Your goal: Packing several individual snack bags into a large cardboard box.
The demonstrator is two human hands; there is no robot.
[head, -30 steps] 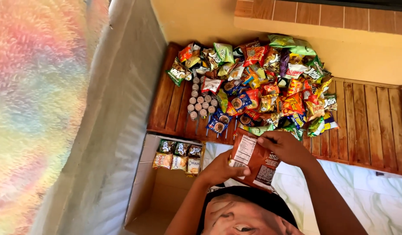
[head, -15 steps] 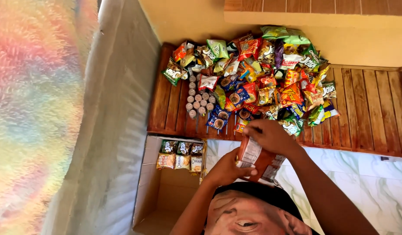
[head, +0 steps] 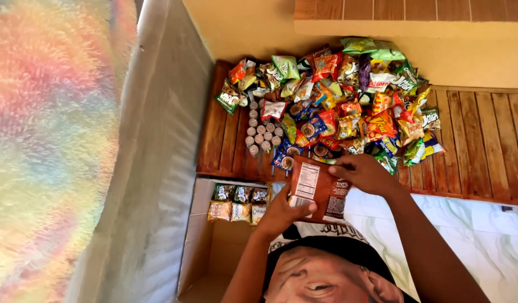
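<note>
The brown packet [head: 318,191] has come lower, away from the snack pile [head: 332,106]. Left hand [head: 281,213] fingers pinch its bottom edge, right hand [head: 363,174] fingers its top. Beside is the open box [head: 205,252].

A heap of snack packets [head: 349,106] lay on the wooden surface [head: 483,146]. Small cups [head: 262,132] stood at its left. Below them, a cardboard box [head: 205,252] held two rows of packets [head: 239,203].

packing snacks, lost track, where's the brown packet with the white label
In the head view it sits low at centre: the brown packet is held by both the left hand and right hand, just below the snack pile, right of the cardboard box.
</note>
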